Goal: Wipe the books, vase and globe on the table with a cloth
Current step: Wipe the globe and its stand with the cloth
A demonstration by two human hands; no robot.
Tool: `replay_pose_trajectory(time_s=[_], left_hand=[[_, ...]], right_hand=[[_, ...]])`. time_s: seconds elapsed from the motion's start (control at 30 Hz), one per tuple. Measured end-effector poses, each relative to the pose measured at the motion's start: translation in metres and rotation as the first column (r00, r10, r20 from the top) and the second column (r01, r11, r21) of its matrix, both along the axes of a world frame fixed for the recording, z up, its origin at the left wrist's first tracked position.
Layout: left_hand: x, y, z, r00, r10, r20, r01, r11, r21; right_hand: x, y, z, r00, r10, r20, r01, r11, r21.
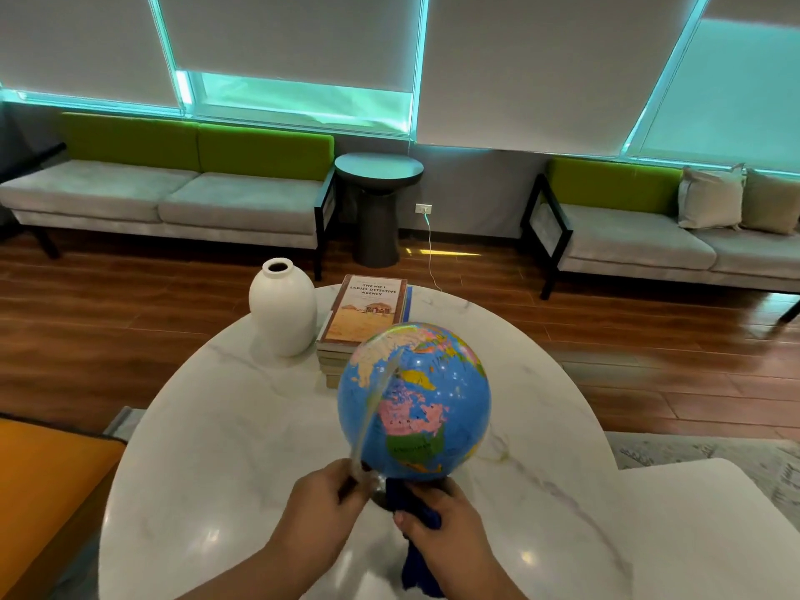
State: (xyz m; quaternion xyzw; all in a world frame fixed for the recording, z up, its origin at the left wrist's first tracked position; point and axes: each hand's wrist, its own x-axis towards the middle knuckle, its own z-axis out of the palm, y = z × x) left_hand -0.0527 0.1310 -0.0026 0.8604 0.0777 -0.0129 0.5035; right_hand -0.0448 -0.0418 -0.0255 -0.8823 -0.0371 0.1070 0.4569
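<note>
At 6 o'clock on the counter (216, 426), close to the body: globe (413, 400), upright on its stand, clear meridian arc (376, 404) on its 9 o'clock side. Left hand (322, 508) curled round the foot of the arc and the stand, steadying. Right hand (446, 526) clenched on the blue cloth (415, 571), pressed against the stand just under the sphere; loose tail of cloth hanging toward the near edge.

Step in hand, by the look of it: globe wipe, low end (stand and underside; whether the top of the sphere is done, can't tell).

Vase (283, 309) at 11 o'clock and stack of books (366, 313) at 12 o'clock, side by side, touching or nearly, apart from both hands; wiped or not, impossible to say.

Next move, probably: hold the left grip firm, run the cloth round the stand and up over the sphere, turning it on its axis to reach the far side. Calls for light pressure only: tall, likely top-heavy, could tip toward the books.
</note>
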Motion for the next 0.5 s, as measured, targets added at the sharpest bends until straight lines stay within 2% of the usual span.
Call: replay_pose_trajectory(time_s=[0.13,0.2,0.4,0.43,0.5], left_hand=[[-0.005,-0.009,0.003,0.942,-0.333,0.042,0.333,0.943,0.008],[-0.002,-0.011,0.004,0.894,-0.44,0.082,0.441,0.898,0.011],[0.005,-0.012,-0.002,0.892,-0.45,-0.037,0.427,0.868,-0.253],[0.005,-0.012,0.0,0.891,-0.449,-0.073,0.419,0.872,-0.253],[0.007,-0.011,-0.004,0.898,-0.428,-0.103,0.412,0.899,-0.146]], right_hand=[[-0.007,0.001,0.001,0.997,-0.063,0.036,0.062,0.998,0.013],[-0.008,-0.003,-0.001,0.993,-0.112,0.047,0.111,0.993,0.035],[-0.01,-0.015,0.007,0.979,-0.198,0.044,0.197,0.98,0.026],[-0.01,-0.017,0.008,0.977,-0.206,0.064,0.205,0.979,0.016],[-0.009,-0.021,0.008,0.967,-0.228,0.11,0.23,0.973,-0.003]])
